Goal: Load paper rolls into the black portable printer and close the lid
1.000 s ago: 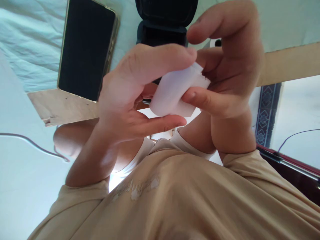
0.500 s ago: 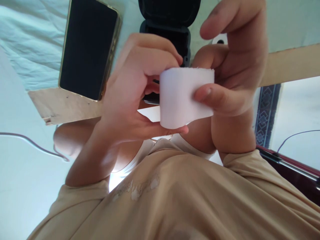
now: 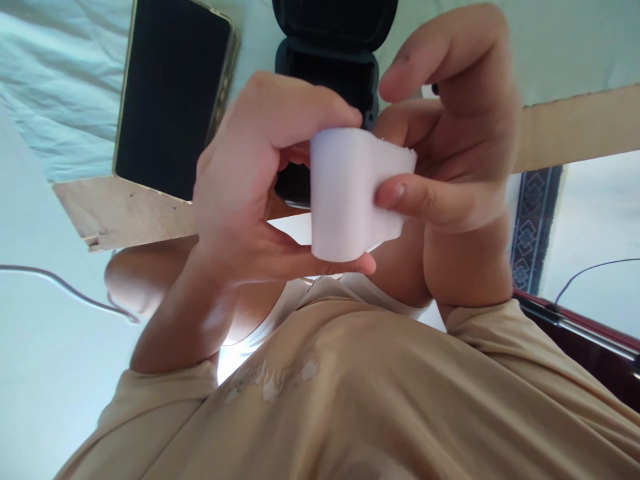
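Observation:
A small white paper roll (image 3: 336,193) is held up in front of my torso. My left hand (image 3: 240,180) is closed on it, with fingers over the upper end and the thumb under the lower end. The roll's loose end has a jagged edge and sticks out to the right. My right hand (image 3: 467,133) pinches that loose end, its thumb on the near face and its index finger raised and bent. Behind the hands is a black case-like device (image 3: 335,27) with its lid open, partly hidden by my left hand and the roll.
A phone (image 3: 173,93) in a clear-edged case lies left of the black device. A wooden board edge (image 3: 125,207) runs beneath the green cloth (image 3: 60,87). A small white object with a black spot is mostly hidden behind my right hand. At far left lies a cable (image 3: 60,283).
Both hands and the roll have shifted slightly left. The loose end now angles away from the roll's round face more clearly, and my right index finger has come lower.

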Demonstrator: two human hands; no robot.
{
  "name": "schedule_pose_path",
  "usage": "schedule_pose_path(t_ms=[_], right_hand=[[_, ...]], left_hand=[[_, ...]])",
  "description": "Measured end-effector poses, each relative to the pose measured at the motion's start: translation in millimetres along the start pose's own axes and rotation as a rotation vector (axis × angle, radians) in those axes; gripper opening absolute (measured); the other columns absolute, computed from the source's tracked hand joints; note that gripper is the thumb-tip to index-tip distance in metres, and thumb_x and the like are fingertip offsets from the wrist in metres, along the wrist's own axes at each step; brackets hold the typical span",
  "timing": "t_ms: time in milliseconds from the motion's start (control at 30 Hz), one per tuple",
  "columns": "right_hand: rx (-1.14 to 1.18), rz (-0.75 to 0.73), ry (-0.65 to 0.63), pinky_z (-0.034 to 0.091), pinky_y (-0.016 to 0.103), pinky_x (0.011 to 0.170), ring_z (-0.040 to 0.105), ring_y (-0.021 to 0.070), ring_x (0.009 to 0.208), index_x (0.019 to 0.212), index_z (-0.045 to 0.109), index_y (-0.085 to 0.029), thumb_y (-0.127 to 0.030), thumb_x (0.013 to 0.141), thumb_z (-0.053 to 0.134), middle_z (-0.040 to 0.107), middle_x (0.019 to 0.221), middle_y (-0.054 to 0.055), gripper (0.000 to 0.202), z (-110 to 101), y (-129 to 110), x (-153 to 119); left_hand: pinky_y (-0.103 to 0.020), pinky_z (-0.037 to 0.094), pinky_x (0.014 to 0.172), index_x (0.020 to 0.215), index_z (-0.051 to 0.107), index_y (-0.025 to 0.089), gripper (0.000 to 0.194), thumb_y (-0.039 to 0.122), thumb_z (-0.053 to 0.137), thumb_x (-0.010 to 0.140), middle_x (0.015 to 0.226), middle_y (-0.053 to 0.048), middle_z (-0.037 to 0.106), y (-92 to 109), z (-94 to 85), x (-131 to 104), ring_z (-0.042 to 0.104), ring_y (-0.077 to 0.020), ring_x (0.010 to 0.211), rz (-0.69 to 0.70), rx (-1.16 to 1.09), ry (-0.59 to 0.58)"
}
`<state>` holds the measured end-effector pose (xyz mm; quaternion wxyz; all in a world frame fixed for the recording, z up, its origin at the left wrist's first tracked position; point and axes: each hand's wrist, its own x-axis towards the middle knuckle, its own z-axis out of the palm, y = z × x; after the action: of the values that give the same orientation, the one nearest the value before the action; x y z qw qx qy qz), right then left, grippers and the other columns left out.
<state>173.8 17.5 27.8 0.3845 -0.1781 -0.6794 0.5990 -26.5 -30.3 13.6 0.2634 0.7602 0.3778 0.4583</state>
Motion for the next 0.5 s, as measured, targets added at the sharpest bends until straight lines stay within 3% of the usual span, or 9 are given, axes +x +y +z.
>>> schedule_pose_path(t_ms=[167,300,433,500], right_hand=[[0.040,-0.017,0.008,0.036,0.010,0.052,0.051,-0.0078,0.065,0.119,0.053,-0.025,-0.017,0.079,0.066,0.053,0.119,-0.005,0.043,0.9,7.2,0.0],[0.046,-0.135,0.033,0.035,0.008,0.051,0.047,-0.0097,0.064,0.119,0.057,-0.026,-0.018,0.076,0.070,0.052,0.119,-0.006,0.046,1.0,17.9,-0.6],[-0.004,-0.085,0.013,0.036,0.009,0.054,0.049,-0.0087,0.066,0.116,0.054,-0.022,-0.019,0.081,0.066,0.053,0.116,-0.005,0.037,0.8,17.4,-0.5],[-0.080,-0.102,0.003,0.036,0.008,0.055,0.046,-0.0092,0.065,0.118,0.052,-0.024,-0.028,0.084,0.064,0.053,0.120,-0.005,0.036,1.3,16.4,-0.8]], left_hand=[[-0.041,0.060,0.081,0.129,0.057,0.021,0.087,0.065,0.083,0.059,0.119,-0.004,0.066,2.7,-0.5,1.7,0.065,-0.0206,0.105,0.004,0.010,0.016],[-0.038,0.059,0.084,0.125,0.061,0.020,0.081,0.067,0.080,0.063,0.116,-0.001,0.068,2.2,-1.5,2.8,0.065,-0.0188,0.105,-0.037,0.008,0.034],[-0.040,0.058,0.083,0.126,0.060,0.021,0.083,0.068,0.080,0.062,0.114,-0.002,0.068,1.2,-0.3,2.4,0.066,-0.0205,0.104,0.043,0.020,0.032],[-0.040,0.057,0.085,0.122,0.064,0.023,0.081,0.064,0.086,0.055,0.111,0.000,0.069,3.4,1.6,1.8,0.065,-0.0193,0.102,-0.036,-0.086,0.070]])
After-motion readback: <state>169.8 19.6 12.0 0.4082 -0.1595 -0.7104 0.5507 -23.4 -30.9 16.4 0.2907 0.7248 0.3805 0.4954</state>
